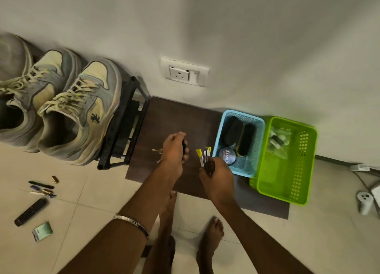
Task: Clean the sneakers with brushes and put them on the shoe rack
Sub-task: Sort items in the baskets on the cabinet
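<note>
The bare feet (209, 232) stood nearest on the tiled floor, both arms reaching out over the dark board (170, 117). The left hand (174, 150) curled round a small dark object, and the right hand (218, 175) gripped a bundle of yellow-tipped utility knives (203, 154). The brushes (244, 139) lay in the blue basket (261, 125) just beyond and right of the right hand, the nearer one, long axes running near to far; the sneakers (78, 109) sat on the shoe rack (123, 125) at far left.
</note>
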